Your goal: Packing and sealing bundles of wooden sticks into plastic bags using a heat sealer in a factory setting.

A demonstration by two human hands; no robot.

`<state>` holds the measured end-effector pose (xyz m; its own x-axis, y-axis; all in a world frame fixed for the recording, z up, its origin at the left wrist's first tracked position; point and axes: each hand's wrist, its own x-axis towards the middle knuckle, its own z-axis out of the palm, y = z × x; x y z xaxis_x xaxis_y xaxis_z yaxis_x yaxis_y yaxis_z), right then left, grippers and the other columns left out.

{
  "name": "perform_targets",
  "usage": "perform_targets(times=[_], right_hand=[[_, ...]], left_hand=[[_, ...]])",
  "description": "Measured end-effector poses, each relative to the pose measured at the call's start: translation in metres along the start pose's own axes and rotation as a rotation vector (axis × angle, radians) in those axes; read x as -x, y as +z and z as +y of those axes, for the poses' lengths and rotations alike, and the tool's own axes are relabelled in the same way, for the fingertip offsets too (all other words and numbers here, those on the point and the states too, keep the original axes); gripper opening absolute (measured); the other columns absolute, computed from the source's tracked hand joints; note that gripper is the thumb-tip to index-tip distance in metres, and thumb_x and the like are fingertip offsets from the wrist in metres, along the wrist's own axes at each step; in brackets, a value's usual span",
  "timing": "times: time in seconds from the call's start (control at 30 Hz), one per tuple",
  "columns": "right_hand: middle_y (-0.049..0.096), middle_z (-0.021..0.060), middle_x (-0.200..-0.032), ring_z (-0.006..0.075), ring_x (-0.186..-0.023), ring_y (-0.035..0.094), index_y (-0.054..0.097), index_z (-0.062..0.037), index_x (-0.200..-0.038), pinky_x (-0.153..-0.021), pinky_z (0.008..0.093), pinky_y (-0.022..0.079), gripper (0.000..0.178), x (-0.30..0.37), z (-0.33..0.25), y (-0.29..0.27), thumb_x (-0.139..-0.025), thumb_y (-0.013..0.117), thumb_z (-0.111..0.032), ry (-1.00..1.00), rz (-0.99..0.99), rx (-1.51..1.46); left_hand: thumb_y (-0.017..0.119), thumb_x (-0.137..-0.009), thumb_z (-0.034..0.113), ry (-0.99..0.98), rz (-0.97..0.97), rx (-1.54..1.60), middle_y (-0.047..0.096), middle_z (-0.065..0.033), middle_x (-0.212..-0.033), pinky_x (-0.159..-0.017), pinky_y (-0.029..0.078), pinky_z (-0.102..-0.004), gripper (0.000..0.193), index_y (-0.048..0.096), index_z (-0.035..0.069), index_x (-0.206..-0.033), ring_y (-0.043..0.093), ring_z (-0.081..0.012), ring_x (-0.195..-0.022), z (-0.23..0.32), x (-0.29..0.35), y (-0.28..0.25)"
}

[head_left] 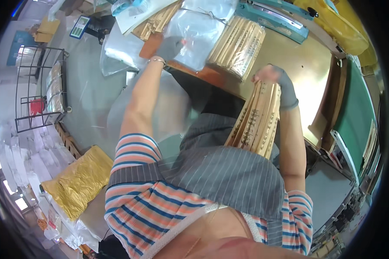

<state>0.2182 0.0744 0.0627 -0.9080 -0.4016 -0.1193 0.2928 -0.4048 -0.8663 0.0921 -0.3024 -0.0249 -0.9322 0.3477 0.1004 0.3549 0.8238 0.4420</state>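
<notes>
My right hand (272,77), in a grey fingerless glove, is closed round the top of a bundle of long flat wooden strips (257,118) with dark printed marks. The bundle hangs down in front of my striped apron (224,177), fanned slightly apart. Over at the bench's near edge, my left hand (169,47), gloved in grey, lies at a stack of clear plastic bags (194,32); its fingers are blurred, so their grip is unclear. Just right of the bags lies a packed bundle of similar strips (237,45) in clear wrapping.
A blue bag sealer (276,19) stands at the back of the bench (302,64). Yellow plastic (337,26) hangs at the far right. To the left are a black wire rack (39,86), a yellow sack (80,181) and a small display (79,27).
</notes>
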Motion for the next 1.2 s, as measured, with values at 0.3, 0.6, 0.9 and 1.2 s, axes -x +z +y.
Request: perform_targets(times=[0.3, 0.6, 0.9, 1.2], right_hand=[[0.065, 0.0124, -0.089, 0.0197, -0.087, 0.061, 0.048, 0.0058, -0.125, -0.082, 0.0275, 0.046, 0.053, 0.002, -0.019, -0.013, -0.078, 0.057, -0.018, -0.069, 0.119, 0.095], [0.067, 0.0109, -0.095, 0.0145, -0.083, 0.063, 0.061, 0.0046, -0.110, -0.075, 0.0248, 0.049, 0.038, 0.078, -0.015, -0.047, -0.074, 0.061, -0.006, -0.430, 0.086, -0.005], [0.056, 0.0006, -0.116, 0.0115, -0.097, 0.053, 0.052, -0.0098, -0.125, -0.089, 0.0290, 0.042, 0.042, 0.113, 0.006, -0.068, -0.090, 0.056, -0.032, -0.588, 0.050, -0.459], [0.060, 0.0141, -0.073, 0.0333, -0.065, 0.060, 0.058, -0.0079, -0.088, -0.053, 0.0434, 0.044, 0.030, 0.172, 0.028, -0.019, -0.074, 0.062, -0.034, -0.187, 1.018, 1.327]], left_hand=[[0.050, -0.090, 0.019, 0.130, 0.283, 0.323, 0.061, -0.0127, -0.070, -0.059, 0.043, -0.0315, 0.025, 0.059, -0.003, -0.081, 0.054, -0.0216, -0.063, 0.275, 0.008, -0.009], [0.063, -0.082, 0.022, 0.367, 0.504, 0.426, 0.060, -0.0117, -0.074, -0.062, 0.044, -0.0345, 0.022, 0.060, 0.001, -0.074, 0.056, -0.0260, -0.071, 0.241, -0.056, 0.048], [0.053, -0.090, 0.030, 0.581, -0.158, 0.790, 0.049, -0.0095, -0.063, -0.053, 0.037, -0.0323, 0.037, 0.051, 0.001, -0.068, 0.045, -0.0175, -0.057, 0.345, 0.027, 0.067], [0.057, -0.086, 0.016, 0.372, -0.374, 0.587, 0.041, -0.0032, -0.061, -0.056, 0.037, -0.0279, 0.023, 0.050, 0.001, -0.071, 0.042, -0.0139, -0.059, 0.355, 0.088, 0.022]])
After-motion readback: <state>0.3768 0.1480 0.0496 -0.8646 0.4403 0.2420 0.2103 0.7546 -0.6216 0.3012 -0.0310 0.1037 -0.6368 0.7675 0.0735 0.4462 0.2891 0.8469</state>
